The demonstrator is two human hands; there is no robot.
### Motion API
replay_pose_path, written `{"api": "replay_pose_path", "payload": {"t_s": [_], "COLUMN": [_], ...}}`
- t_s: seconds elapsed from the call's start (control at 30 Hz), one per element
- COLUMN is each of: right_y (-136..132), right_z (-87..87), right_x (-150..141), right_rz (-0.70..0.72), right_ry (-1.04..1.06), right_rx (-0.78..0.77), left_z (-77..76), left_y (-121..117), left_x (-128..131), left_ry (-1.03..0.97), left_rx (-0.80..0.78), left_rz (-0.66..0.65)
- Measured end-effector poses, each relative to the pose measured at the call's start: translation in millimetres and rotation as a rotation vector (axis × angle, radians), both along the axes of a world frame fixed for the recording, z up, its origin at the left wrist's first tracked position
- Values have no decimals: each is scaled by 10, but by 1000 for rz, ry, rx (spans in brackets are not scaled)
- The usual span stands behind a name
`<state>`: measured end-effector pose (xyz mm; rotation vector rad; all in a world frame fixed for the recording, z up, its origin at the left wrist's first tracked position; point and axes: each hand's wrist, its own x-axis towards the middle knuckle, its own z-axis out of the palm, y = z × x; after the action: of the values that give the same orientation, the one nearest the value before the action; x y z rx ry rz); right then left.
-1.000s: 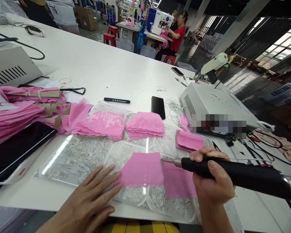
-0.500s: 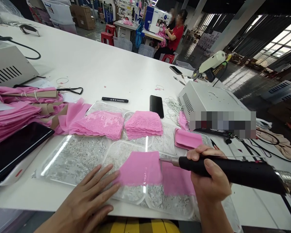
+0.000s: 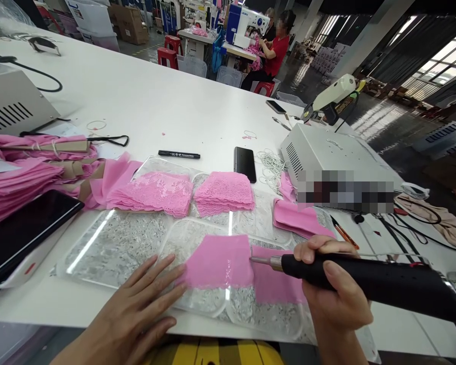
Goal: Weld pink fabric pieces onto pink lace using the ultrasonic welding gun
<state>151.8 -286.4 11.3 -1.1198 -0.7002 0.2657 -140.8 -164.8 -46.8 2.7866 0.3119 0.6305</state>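
Note:
My left hand (image 3: 139,299) lies flat with its fingers spread, fingertips touching the left edge of a pink fabric piece (image 3: 220,261). In my right hand (image 3: 336,284) is a thick black handheld tool with a thin metal tip (image 3: 383,279), held level. That tip is at the right edge of the pink piece, near its upper corner; whether it presses down I cannot tell. A second pink piece (image 3: 277,286) lies partly under the tool. Both pieces rest on a clear, flat plastic sheet or lid (image 3: 266,322). Behind it are two stacks of pink lace (image 3: 152,192), (image 3: 224,192).
Folded pink fabric (image 3: 298,218) lies near a grey vented box (image 3: 334,157) at the right. A phone (image 3: 245,165), a black marker (image 3: 179,154) and tangled thread (image 3: 269,165) lie behind. Pink bundles (image 3: 23,185) and a large black-screened device (image 3: 30,235) are left. Beyond, a person sews.
The tool's tip has moved slightly down along the fabric's right edge, and its back end has dropped a little. The left hand keeps its place. The view has shifted slightly.

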Motion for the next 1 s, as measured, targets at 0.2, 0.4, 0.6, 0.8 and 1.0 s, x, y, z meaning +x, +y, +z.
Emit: {"api": "replay_pose_path", "payload": {"t_s": [0.2,0.4,0.6,0.8,1.0], "right_y": [-9,-102,-221,-161,-94], "right_z": [0,32,0,-54,-61], "right_x": [17,157,299,270,229], "right_rz": [-7,-122,-149,-84,-31], "right_ry": [12,49,67,117,90], "right_rx": [-6,50,73,132,154], "left_z": [6,-7,31,223,185], "left_y": [-3,25,49,-278,-460], "left_x": [4,-6,101,786,1414], "left_ry": [3,25,-6,-129,-118], "left_rx": [20,56,160,173,163], "left_rz": [18,29,43,-65,-49]}}
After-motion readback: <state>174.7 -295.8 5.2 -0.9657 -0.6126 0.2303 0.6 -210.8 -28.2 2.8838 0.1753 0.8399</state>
